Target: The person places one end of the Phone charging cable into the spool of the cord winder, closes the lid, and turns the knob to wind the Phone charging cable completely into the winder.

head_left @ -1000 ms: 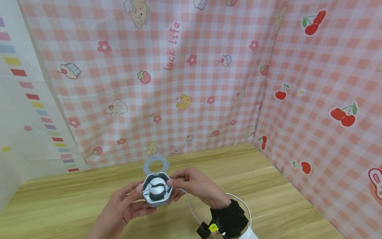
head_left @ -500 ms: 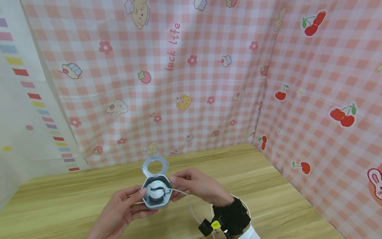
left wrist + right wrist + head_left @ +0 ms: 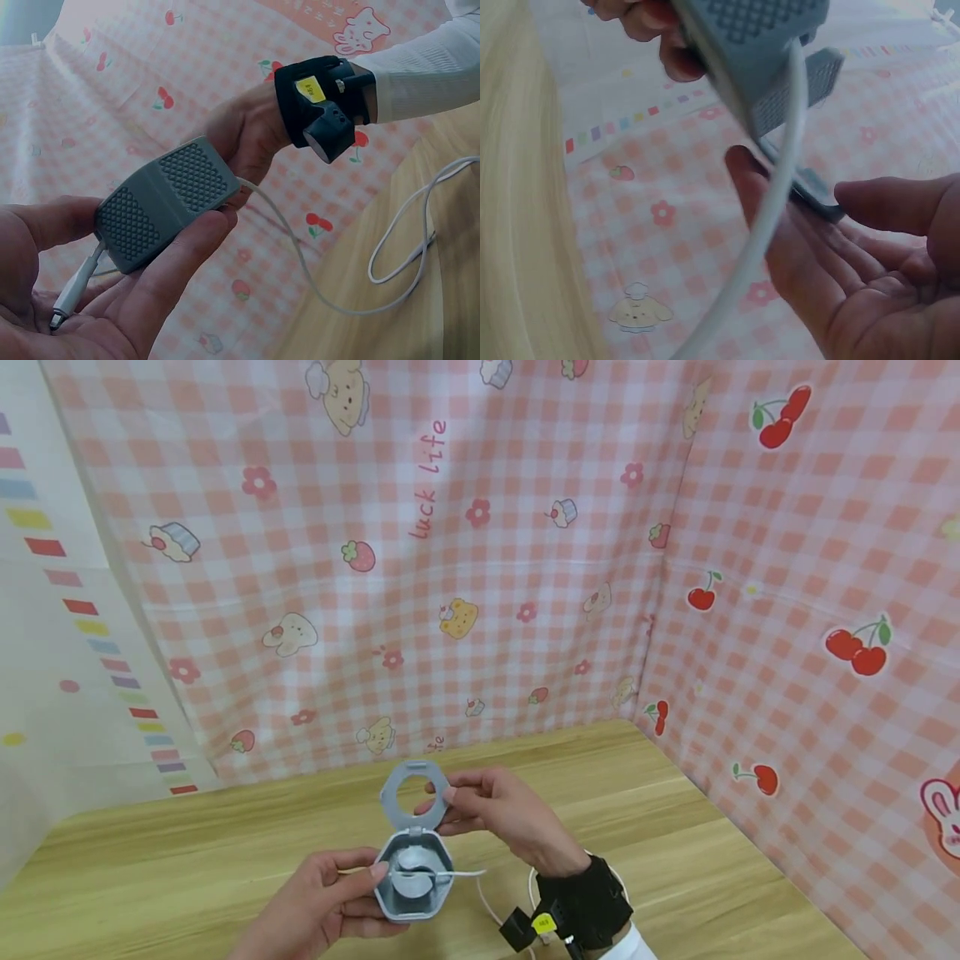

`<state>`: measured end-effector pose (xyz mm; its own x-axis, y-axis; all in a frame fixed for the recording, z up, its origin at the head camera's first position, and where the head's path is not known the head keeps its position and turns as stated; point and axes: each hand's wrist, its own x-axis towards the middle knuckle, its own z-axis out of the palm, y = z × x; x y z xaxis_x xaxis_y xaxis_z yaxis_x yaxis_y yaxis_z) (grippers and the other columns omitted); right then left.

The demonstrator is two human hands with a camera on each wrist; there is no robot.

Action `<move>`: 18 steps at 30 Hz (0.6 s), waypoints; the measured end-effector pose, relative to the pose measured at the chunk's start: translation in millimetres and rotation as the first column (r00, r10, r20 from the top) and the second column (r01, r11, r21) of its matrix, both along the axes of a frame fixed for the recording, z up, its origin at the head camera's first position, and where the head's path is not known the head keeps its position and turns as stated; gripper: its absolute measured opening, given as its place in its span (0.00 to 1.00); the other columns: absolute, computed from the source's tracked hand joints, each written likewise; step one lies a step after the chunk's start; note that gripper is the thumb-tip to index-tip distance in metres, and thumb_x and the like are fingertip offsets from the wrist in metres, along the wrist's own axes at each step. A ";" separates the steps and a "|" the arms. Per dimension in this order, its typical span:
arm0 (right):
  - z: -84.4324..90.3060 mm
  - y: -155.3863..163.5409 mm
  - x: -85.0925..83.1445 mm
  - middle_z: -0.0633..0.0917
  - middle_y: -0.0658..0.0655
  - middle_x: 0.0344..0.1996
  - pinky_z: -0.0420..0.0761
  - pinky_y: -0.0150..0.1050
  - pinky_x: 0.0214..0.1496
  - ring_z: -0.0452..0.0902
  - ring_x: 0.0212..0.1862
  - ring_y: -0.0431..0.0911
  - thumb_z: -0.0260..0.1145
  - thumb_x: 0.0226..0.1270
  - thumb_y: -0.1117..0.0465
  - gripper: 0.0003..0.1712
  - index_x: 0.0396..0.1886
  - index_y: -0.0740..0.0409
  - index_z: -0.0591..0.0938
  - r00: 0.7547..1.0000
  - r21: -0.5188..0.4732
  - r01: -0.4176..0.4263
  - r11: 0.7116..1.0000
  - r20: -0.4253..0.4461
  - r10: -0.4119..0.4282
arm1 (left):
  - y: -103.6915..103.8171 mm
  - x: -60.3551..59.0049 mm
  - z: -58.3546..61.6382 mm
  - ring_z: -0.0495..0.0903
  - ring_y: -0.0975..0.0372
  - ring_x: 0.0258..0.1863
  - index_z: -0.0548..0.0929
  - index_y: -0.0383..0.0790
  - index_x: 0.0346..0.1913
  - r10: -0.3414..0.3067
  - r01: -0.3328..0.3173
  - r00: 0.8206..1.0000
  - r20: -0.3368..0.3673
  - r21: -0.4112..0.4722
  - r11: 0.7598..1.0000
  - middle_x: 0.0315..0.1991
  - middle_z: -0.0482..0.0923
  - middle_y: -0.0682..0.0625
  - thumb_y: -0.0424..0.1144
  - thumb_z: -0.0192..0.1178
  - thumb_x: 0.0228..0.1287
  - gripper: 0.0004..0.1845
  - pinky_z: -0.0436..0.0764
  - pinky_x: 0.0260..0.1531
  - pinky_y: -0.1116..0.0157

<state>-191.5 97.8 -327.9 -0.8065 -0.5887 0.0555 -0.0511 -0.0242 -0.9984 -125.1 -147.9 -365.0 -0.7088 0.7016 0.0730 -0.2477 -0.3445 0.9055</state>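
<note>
Above the pale wooden table (image 3: 675,827), left hand (image 3: 322,910) cradles a grey hexagonal plastic cable case (image 3: 414,883) while right hand (image 3: 498,814) pinches its open ring-shaped lid (image 3: 414,793).

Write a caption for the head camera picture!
Left hand holds a grey cable case; right hand pinches its open lid.

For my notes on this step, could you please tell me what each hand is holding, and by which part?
The left hand grips the grey case by its base. The right hand pinches the open ring-shaped lid at its rim.

Pink gingham backdrop (image 3: 525,568), wooden table (image 3: 675,827)
</note>
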 end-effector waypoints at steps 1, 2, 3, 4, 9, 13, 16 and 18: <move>1.5 0.4 1.1 0.86 0.63 0.46 0.83 0.43 0.51 0.85 0.46 0.47 0.57 0.73 0.60 0.15 0.52 0.64 0.80 1.000 -0.004 0.006 1.000 -0.021 -0.006 | 0.3 -0.2 -0.5 0.83 0.51 0.50 0.76 0.36 0.56 -0.005 0.005 1.000 0.007 0.003 1.000 0.50 0.84 0.43 0.32 0.39 0.77 0.15 0.80 0.51 0.55; 3.1 0.7 2.4 0.86 0.63 0.46 0.83 0.43 0.51 0.85 0.47 0.47 0.57 0.72 0.60 0.15 0.52 0.63 0.80 0.999 -0.007 0.014 1.000 -0.048 -0.014 | 0.5 -0.4 -1.0 0.83 0.51 0.50 0.75 0.36 0.56 -0.007 0.007 1.000 0.017 0.008 1.000 0.50 0.83 0.43 0.33 0.39 0.77 0.16 0.80 0.52 0.55; 4.8 0.9 3.9 0.86 0.63 0.47 0.83 0.43 0.52 0.84 0.48 0.47 0.58 0.72 0.60 0.15 0.52 0.62 0.81 0.996 -0.007 0.019 1.000 -0.083 -0.019 | 0.7 -0.5 -1.4 0.83 0.51 0.50 0.75 0.35 0.57 -0.005 0.005 1.000 0.026 0.010 1.000 0.51 0.83 0.43 0.33 0.39 0.77 0.16 0.80 0.52 0.55; 6.4 0.9 5.7 0.86 0.63 0.47 0.82 0.43 0.53 0.84 0.49 0.48 0.58 0.72 0.61 0.15 0.53 0.61 0.81 0.992 -0.009 0.021 1.000 -0.121 -0.022 | 0.6 -0.7 -1.7 0.83 0.51 0.51 0.74 0.35 0.58 -0.003 0.003 0.999 0.034 0.014 1.000 0.51 0.83 0.43 0.34 0.39 0.78 0.16 0.80 0.52 0.55; 13.2 -1.3 15.3 0.85 0.56 0.52 0.81 0.37 0.56 0.81 0.54 0.43 0.61 0.69 0.61 0.15 0.54 0.54 0.83 0.926 0.051 0.020 0.998 -0.377 0.001 | -2.2 -1.0 0.6 0.81 0.52 0.54 0.76 0.38 0.59 0.005 -0.011 0.995 0.101 0.065 0.998 0.53 0.82 0.45 0.36 0.35 0.79 0.19 0.78 0.56 0.55; 15.0 -3.9 18.3 0.82 0.54 0.57 0.80 0.35 0.57 0.77 0.61 0.43 0.61 0.68 0.64 0.17 0.56 0.56 0.82 0.794 0.102 -0.026 0.994 -0.603 0.083 | -7.0 0.5 3.7 0.78 0.51 0.58 0.79 0.44 0.57 0.020 -0.053 0.980 0.197 0.164 0.985 0.57 0.79 0.47 0.41 0.32 0.80 0.22 0.73 0.61 0.51; 15.8 -5.2 18.2 0.81 0.58 0.58 0.79 0.36 0.58 0.74 0.64 0.46 0.61 0.66 0.66 0.18 0.55 0.62 0.81 0.672 0.135 -0.065 0.989 -0.727 0.143 | -9.3 2.0 5.3 0.77 0.48 0.58 0.77 0.42 0.56 0.057 -0.108 0.966 0.253 0.190 0.976 0.57 0.76 0.45 0.47 0.32 0.80 0.23 0.71 0.62 0.49; 16.6 -5.9 17.9 0.80 0.60 0.58 0.78 0.36 0.60 0.73 0.65 0.47 0.61 0.66 0.67 0.18 0.55 0.65 0.81 0.598 0.164 -0.074 0.984 -0.782 0.175 | -10.1 2.3 6.4 0.77 0.46 0.58 0.76 0.43 0.56 0.084 -0.135 0.958 0.272 0.174 0.975 0.57 0.75 0.43 0.50 0.33 0.79 0.23 0.71 0.62 0.50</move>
